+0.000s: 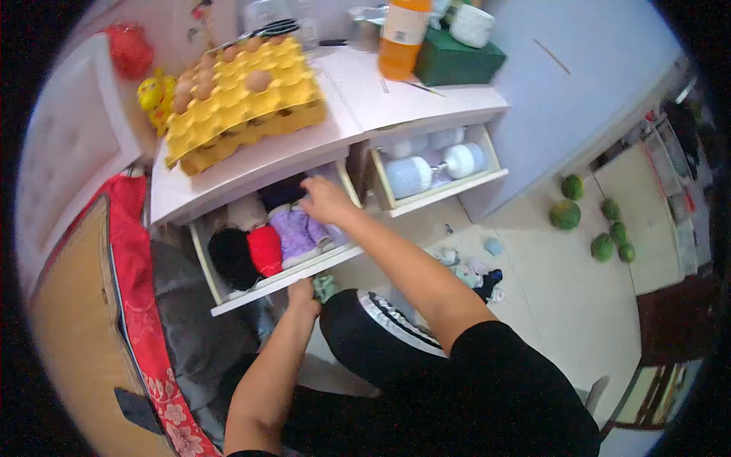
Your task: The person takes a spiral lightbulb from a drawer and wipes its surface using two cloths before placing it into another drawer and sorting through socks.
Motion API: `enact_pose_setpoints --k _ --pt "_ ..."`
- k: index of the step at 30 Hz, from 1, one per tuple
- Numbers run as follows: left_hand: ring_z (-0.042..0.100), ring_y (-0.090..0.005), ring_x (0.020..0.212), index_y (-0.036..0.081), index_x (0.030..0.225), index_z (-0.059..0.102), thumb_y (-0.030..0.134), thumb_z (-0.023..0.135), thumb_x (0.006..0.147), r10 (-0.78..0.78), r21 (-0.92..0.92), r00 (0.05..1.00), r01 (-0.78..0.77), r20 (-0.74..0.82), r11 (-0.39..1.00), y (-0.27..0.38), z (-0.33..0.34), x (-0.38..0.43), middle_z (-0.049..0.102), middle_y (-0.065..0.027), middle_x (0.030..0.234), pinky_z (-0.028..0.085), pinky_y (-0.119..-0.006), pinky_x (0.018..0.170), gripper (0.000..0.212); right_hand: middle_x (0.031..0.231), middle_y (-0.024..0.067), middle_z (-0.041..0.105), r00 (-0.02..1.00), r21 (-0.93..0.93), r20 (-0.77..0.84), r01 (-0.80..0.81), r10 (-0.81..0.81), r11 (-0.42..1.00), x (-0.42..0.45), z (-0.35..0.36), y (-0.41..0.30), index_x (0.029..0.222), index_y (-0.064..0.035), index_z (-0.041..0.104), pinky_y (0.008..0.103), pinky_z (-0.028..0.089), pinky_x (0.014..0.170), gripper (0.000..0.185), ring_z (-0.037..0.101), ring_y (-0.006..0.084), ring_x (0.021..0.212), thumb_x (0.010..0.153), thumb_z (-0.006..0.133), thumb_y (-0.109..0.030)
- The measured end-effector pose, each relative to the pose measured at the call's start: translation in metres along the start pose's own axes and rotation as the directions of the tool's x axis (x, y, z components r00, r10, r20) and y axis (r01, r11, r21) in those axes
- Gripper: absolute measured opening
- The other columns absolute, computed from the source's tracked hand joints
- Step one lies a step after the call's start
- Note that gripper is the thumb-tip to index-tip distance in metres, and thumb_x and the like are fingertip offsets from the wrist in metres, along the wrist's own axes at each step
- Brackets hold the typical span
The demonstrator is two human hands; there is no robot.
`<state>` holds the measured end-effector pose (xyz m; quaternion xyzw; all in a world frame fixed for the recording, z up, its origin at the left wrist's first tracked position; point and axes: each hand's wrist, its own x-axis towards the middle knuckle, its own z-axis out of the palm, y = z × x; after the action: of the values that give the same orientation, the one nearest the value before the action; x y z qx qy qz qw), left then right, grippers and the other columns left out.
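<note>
My right hand (325, 200) reaches into the left drawer (234, 303), which is pulled out. Its fingertips touch or hover over dark folded cloth (282, 193), beside a fluffy purple garment (292, 234); whether they grip anything is unclear. Left of the purple garment are a red cloth roll (265, 252) and a bundled black cloth (230, 257). A pale cloth item (246, 211) sits behind them. My left hand (302, 294) is at the lower front of the drawer, its fingers hidden beneath the edge. A pale green cloth (325, 288) shows beside it.
A yellow egg tray (245, 108) with eggs, an orange bottle (404, 40) and a green box (457, 60) stand on the dresser top. The right drawer (451, 194), also pulled out, holds large light bulbs (408, 177). Small cloths (468, 274) and several green round fruits (565, 215) lie on the floor.
</note>
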<state>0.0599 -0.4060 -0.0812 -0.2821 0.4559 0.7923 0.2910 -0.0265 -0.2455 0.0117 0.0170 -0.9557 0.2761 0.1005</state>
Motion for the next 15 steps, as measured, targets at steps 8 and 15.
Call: enact_pose_setpoints --k 8,15 --pt "0.059 -0.0247 0.081 0.009 0.105 0.058 0.024 0.055 0.085 -0.133 0.041 0.989 0.131 0.061 0.991 0.003 0.007 -0.006 0.062 -0.0081 0.097 0.05 -0.043 0.069 0.025 0.1 0.0189 0.055 0.811 0.001 -0.537 -0.272 0.23 0.962 -0.076 -0.101 0.129 0.102 0.0 0.052 0.0415 0.042 0.083 0.033 0.053 0.0357 0.093 0.078 0.056 -0.021" --pt "0.06 -0.028 0.084 0.006 0.106 0.057 0.026 0.053 0.087 -0.181 -0.019 0.983 0.182 0.032 0.983 0.01 -0.01 0.003 0.062 -0.0094 0.098 0.049 -0.046 0.074 0.028 0.104 0.0253 0.055 0.785 -0.031 -0.291 -0.579 0.547 0.815 -0.051 -0.109 0.184 0.107 0.0027 0.046 0.0454 0.039 0.086 0.047 0.053 0.0395 0.095 0.078 0.056 -0.032"
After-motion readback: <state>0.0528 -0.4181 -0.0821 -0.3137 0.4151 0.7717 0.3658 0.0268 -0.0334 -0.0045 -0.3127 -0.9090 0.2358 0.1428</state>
